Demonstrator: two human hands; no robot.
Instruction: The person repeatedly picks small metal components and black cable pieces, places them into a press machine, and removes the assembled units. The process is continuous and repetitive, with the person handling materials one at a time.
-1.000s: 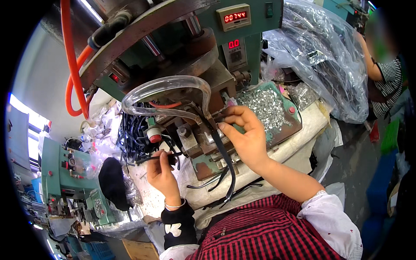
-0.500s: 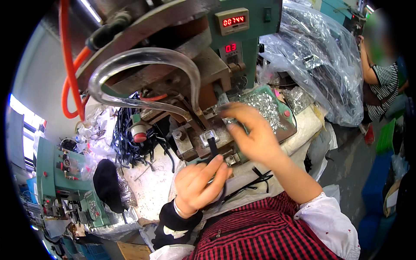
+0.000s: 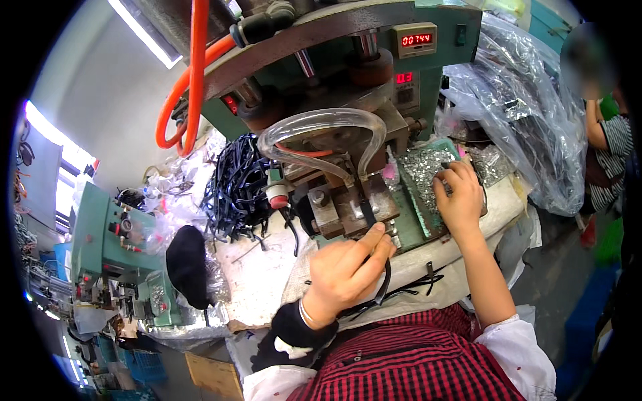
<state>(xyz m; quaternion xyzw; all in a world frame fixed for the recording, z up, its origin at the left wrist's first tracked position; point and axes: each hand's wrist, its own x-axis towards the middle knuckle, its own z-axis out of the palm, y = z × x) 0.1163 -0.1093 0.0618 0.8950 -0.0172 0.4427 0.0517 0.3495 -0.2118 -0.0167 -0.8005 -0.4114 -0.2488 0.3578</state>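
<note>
My left hand (image 3: 351,271) pinches a narrow black strap (image 3: 384,287) in front of the press. The strap's upper end lies on the metal die block (image 3: 354,207), below the clear bent tube (image 3: 322,117). Its other end hangs below my fingers towards the apron. To the right, my right hand (image 3: 463,202) is at a green tray (image 3: 422,212) filled with small shiny metal pieces (image 3: 428,175). Its fingers are curled down at the pieces, and whatever is between the fingertips is too small to make out.
Black straps (image 3: 234,187) lie heaped left of the die, beside a red push button (image 3: 278,199). More straps (image 3: 401,291) lie on the front edge. A black cloth piece (image 3: 187,267) is at left. Clear plastic sheeting (image 3: 521,113) and another person (image 3: 608,147) are at right.
My right hand has moved from beside the die rightward to the tray of metal pieces. My left hand still holds the strap at the die. The whole view has shifted.
</note>
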